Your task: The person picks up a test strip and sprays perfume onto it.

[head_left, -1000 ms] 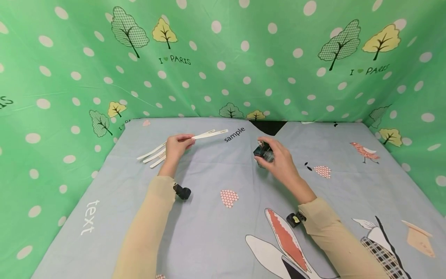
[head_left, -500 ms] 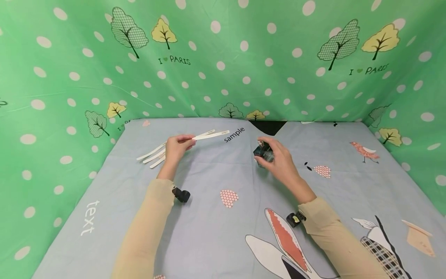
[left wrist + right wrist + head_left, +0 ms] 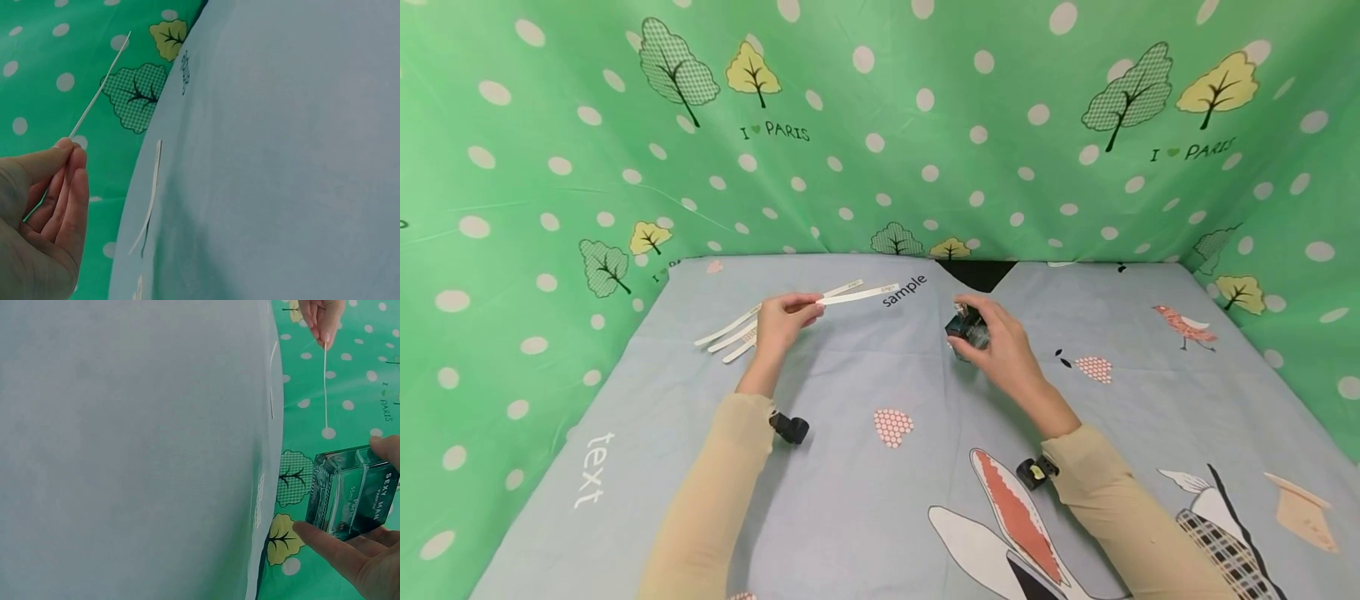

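Left hand (image 3: 778,321) pinches one white paper strip (image 3: 859,293) between thumb and fingertips (image 3: 70,150), near the strip's end; the free length sticks out toward the middle of the table, lifted off the cloth. In the left wrist view the strip (image 3: 100,84) runs straight from the pinch with no droop, so it likely has card-like stiffness despite being thin.

Judgement on the strip: very light, bends and creases easily, no slip risk. Holding at one end is fine since the far end carries no load. A light pinch is enough; squeezing harder only kinks it.

Right hand (image 3: 1000,342) grips a small glass bottle (image 3: 966,327), dark teal, square-sided, held up just above the cloth, right of centre. The right wrist view shows the bottle (image 3: 353,490) clamped by thumb on one flat side and fingers on the opposite one, label facing out.

Judgement on the bottle: rigid, dense for its size, smooth faces that can slide, breakable if dropped. Best held across two opposite flat faces, as now, not by the corners or the top.

Spare strips (image 3: 730,333) lie fanned on the blue-grey cloth (image 3: 850,500) just beside the left hand. Green dotted fabric (image 3: 880,125) walls the table on three sides.
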A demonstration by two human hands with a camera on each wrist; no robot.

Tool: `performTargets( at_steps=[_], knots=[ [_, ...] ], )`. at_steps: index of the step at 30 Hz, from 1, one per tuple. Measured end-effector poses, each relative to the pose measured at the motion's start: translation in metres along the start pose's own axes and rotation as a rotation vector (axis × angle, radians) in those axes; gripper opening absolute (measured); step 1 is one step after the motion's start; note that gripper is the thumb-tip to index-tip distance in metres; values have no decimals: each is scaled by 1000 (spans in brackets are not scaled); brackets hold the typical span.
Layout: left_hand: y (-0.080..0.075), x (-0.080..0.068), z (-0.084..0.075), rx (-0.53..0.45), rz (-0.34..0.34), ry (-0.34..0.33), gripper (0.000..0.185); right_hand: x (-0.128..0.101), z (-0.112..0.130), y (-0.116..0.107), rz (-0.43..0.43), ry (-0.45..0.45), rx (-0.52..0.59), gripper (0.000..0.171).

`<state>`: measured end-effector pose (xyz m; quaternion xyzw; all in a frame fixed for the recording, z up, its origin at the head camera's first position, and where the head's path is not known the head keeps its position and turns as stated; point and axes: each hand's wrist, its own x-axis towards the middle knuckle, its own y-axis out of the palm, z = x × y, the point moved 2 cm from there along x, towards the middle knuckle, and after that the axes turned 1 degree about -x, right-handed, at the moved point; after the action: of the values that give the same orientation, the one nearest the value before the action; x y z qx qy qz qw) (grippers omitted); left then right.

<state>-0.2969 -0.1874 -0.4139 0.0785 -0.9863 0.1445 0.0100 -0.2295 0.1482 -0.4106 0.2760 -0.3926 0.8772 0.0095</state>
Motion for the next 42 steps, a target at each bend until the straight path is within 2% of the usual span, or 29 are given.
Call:
performTargets(
  at_steps=[10,31,42],
  knots=[
    [0,-6,-1,-10,-2,19,24,-1,0,0,6,11,7,57],
    [4,-28,-20,-8,29,81,23,-1,1,-1,7,23,1,58],
    [10,-36,-27,-30,29,126,22,-1,1,-1,-9,-1,0,58]
  ],
)
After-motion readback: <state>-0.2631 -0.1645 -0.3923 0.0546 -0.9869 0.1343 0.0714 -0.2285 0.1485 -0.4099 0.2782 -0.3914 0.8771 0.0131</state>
